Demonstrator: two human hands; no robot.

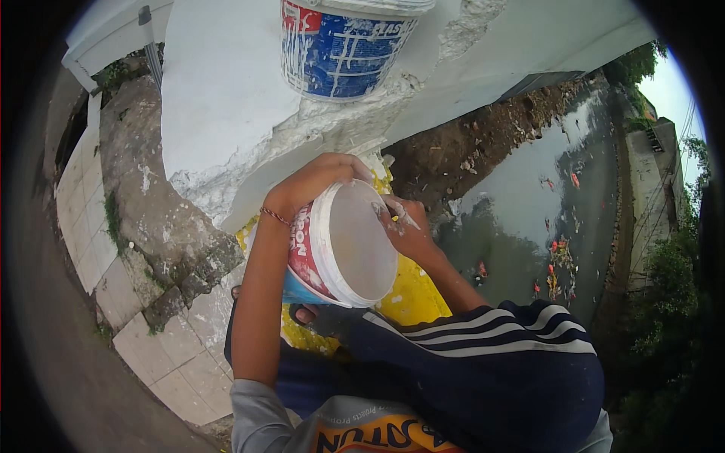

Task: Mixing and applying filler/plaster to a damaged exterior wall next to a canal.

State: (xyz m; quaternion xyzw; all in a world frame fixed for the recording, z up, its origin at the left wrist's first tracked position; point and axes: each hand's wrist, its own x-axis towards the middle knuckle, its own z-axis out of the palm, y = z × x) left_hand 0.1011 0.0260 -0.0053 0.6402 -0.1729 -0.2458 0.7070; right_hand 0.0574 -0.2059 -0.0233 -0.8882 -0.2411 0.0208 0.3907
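A white plastic bucket with a red and blue label is tilted in front of my body, its white rim facing up and to the right. Pale grey shows inside its mouth. My left hand, with a braided band at the wrist, curls round the far upper side of the bucket. At the right side of the rim, my right hand has bent fingers gripping the edge; whitish smears mark its skin. Part of each hand's grip is hidden by the bucket.
A paint-streaked blue bucket stands on a white wall top with a broken, rough edge. Below me is a yellow paint-spotted surface. Murky water with floating litter lies down to the right, and broken tiled paving to the left.
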